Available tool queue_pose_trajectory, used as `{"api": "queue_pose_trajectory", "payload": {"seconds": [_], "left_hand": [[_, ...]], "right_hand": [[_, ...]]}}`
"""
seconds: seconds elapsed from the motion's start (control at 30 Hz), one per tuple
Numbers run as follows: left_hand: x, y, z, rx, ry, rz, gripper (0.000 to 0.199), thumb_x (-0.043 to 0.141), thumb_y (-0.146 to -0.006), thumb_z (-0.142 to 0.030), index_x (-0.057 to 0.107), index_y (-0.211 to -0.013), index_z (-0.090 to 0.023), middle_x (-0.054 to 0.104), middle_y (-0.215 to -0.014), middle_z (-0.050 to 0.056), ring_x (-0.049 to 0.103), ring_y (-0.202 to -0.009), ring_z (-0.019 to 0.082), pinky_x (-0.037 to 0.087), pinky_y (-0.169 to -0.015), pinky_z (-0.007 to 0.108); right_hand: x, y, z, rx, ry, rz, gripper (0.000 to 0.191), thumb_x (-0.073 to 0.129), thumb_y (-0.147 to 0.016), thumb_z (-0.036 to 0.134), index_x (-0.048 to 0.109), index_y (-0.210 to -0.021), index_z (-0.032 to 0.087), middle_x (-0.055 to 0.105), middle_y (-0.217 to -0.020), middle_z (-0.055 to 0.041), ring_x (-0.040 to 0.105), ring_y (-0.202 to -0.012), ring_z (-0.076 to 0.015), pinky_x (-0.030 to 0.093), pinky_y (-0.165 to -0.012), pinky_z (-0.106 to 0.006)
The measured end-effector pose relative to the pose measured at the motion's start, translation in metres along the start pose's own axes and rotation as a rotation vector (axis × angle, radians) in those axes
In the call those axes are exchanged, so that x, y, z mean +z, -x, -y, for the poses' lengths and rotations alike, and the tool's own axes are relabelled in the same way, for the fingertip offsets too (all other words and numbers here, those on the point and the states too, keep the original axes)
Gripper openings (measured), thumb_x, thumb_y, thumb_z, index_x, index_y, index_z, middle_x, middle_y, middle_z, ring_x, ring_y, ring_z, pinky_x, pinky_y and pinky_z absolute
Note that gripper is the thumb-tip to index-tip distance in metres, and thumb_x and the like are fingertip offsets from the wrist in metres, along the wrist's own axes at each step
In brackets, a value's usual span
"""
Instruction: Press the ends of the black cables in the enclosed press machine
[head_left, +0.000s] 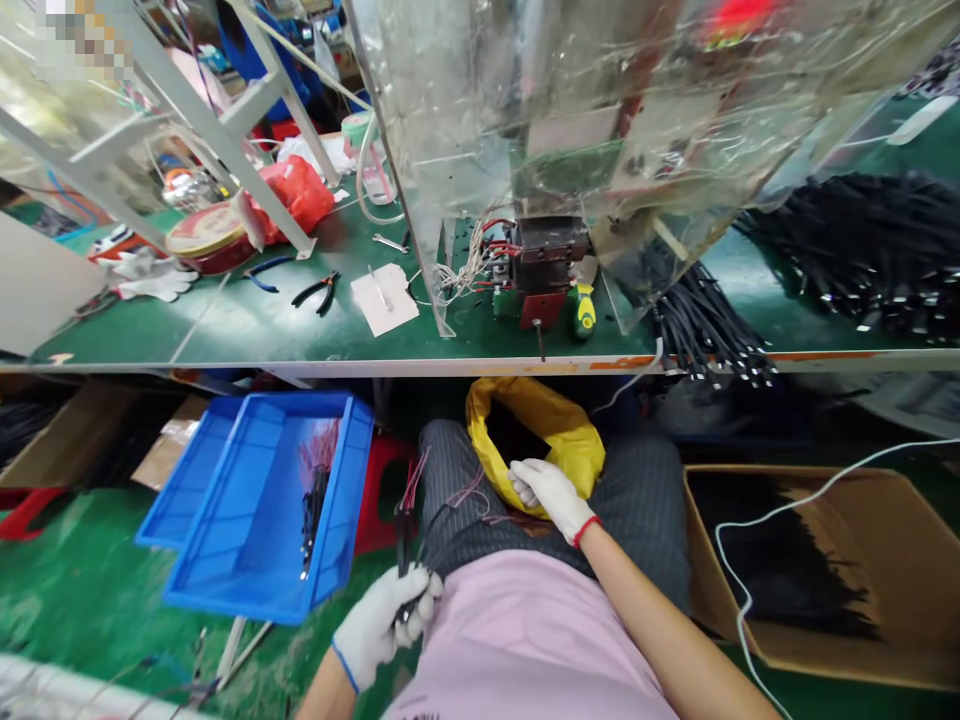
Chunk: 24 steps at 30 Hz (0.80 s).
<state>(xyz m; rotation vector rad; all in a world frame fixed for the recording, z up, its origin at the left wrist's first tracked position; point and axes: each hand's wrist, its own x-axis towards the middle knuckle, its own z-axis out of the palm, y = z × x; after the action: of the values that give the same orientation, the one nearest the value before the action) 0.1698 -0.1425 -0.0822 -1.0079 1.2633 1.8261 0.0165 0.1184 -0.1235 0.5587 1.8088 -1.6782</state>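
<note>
The left hand (385,622), in a white knit glove with a blue cuff, is closed around a bundle of black wires (403,530) at the person's left thigh. The bundle rises from the fist, and thin red wires (414,480) fan out at its upper end. The right hand (547,497), in a white glove with a red cuff, rests over the lap with its fingers half curled. Thin pinkish wires (471,492) lie across the striped trousers (457,490) just beside it; whether it pinches one cannot be told.

A blue plastic tray (240,540) sits on the green floor (82,600) to the left, holding a bunch of wires with red ends (318,480). A yellow bag (541,430) sits open just beyond the knees, next to a red stool (384,490). To the right, a cardboard box (817,570) holds black cables (780,560), with a white cable (750,525) trailing over it.

On the green surface (225,330) ahead stand a wired electrical machine (551,255) under a clear plastic cover (600,100), and a heap of black cables (847,250). Pliers (315,292), a yellow-handled screwdriver (584,310) and a round tin (214,238) also lie there.
</note>
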Motion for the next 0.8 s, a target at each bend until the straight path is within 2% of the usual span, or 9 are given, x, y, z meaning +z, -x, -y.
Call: {"api": "queue_pose_trajectory", "payload": {"seconds": [0.07, 0.13, 0.23, 0.3, 0.37, 0.47, 0.67, 0.8], "left_hand": [[0.013, 0.0, -0.013, 0.041, -0.067, 0.051, 0.052, 0.076, -0.064, -0.055, 0.063, -0.085, -0.01, 0.057, -0.059, 0.0, 0.046, -0.043, 0.005, 0.017, -0.036, 0.015], [0.029, 0.001, -0.026, 0.129, -0.167, 0.079, 0.049, 0.07, -0.07, -0.055, 0.063, -0.088, -0.01, 0.057, -0.06, 0.001, 0.046, -0.043, 0.006, 0.02, -0.037, 0.015], [0.051, 0.005, -0.041, 0.248, -0.344, 0.046, 0.042, 0.062, -0.078, -0.05, 0.064, -0.09, -0.01, 0.06, -0.064, 0.002, 0.05, -0.048, 0.007, 0.031, -0.041, 0.017], [0.06, 0.007, -0.044, 0.263, -0.449, 0.02, 0.037, 0.06, -0.08, -0.047, 0.065, -0.088, -0.011, 0.061, -0.065, 0.002, 0.051, -0.05, 0.008, 0.035, -0.044, 0.018], [0.063, 0.009, -0.043, 0.251, -0.516, 0.012, 0.032, 0.059, -0.079, -0.043, 0.066, -0.088, -0.012, 0.061, -0.066, 0.002, 0.051, -0.05, 0.009, 0.036, -0.044, 0.019], [0.061, 0.008, -0.039, 0.236, -0.537, -0.002, 0.03, 0.058, -0.079, -0.04, 0.067, -0.089, -0.013, 0.061, -0.067, 0.001, 0.051, -0.051, 0.009, 0.036, -0.044, 0.019], [0.055, 0.006, -0.034, 0.217, -0.513, 0.007, 0.036, 0.059, -0.078, -0.046, 0.065, -0.087, -0.012, 0.059, -0.063, 0.0, 0.049, -0.047, 0.008, 0.035, -0.043, 0.019], [0.051, 0.003, -0.033, 0.205, -0.508, -0.004, 0.044, 0.061, -0.076, -0.054, 0.066, -0.087, -0.012, 0.058, -0.061, 0.0, 0.047, -0.045, 0.008, 0.034, -0.041, 0.019]], "right_hand": [[0.004, 0.013, 0.007, 0.002, 0.033, 0.06, 0.025, 0.064, -0.076, 0.039, 0.065, -0.072, 0.015, 0.057, -0.054, 0.0021, 0.046, -0.042, -0.0062, 0.033, -0.042, -0.018], [0.01, 0.023, 0.013, 0.01, 0.092, 0.165, 0.026, 0.062, -0.078, 0.041, 0.067, -0.077, 0.016, 0.058, -0.054, 0.0022, 0.044, -0.04, -0.0059, 0.031, -0.039, -0.018], [0.023, 0.033, 0.017, 0.007, 0.154, 0.284, 0.044, 0.053, -0.083, 0.056, 0.071, -0.086, 0.017, 0.059, -0.053, 0.0006, 0.044, -0.037, -0.0069, 0.032, -0.037, -0.019], [0.032, 0.033, 0.016, 0.003, 0.136, 0.318, 0.053, 0.048, -0.084, 0.063, 0.071, -0.089, 0.016, 0.06, -0.053, -0.0003, 0.045, -0.037, -0.0076, 0.034, -0.037, -0.02], [0.04, 0.032, 0.015, 0.011, 0.078, 0.353, 0.053, 0.048, -0.084, 0.063, 0.071, -0.088, 0.016, 0.06, -0.053, 0.0, 0.045, -0.037, -0.0074, 0.034, -0.037, -0.019], [0.048, 0.032, 0.019, 0.018, -0.016, 0.371, 0.042, 0.056, -0.081, 0.055, 0.07, -0.088, 0.016, 0.057, -0.054, 0.0021, 0.043, -0.038, -0.0058, 0.03, -0.036, -0.018], [0.053, 0.034, 0.03, 0.045, -0.208, 0.235, 0.025, 0.065, -0.075, 0.04, 0.068, -0.081, 0.016, 0.044, -0.05, 0.0065, 0.031, -0.038, -0.0027, 0.018, -0.039, -0.018], [0.059, 0.025, 0.022, 0.018, -0.221, 0.187, 0.023, 0.066, -0.072, 0.038, 0.069, -0.08, 0.016, 0.047, -0.054, 0.0049, 0.035, -0.043, -0.0042, 0.021, -0.042, -0.018]]}}
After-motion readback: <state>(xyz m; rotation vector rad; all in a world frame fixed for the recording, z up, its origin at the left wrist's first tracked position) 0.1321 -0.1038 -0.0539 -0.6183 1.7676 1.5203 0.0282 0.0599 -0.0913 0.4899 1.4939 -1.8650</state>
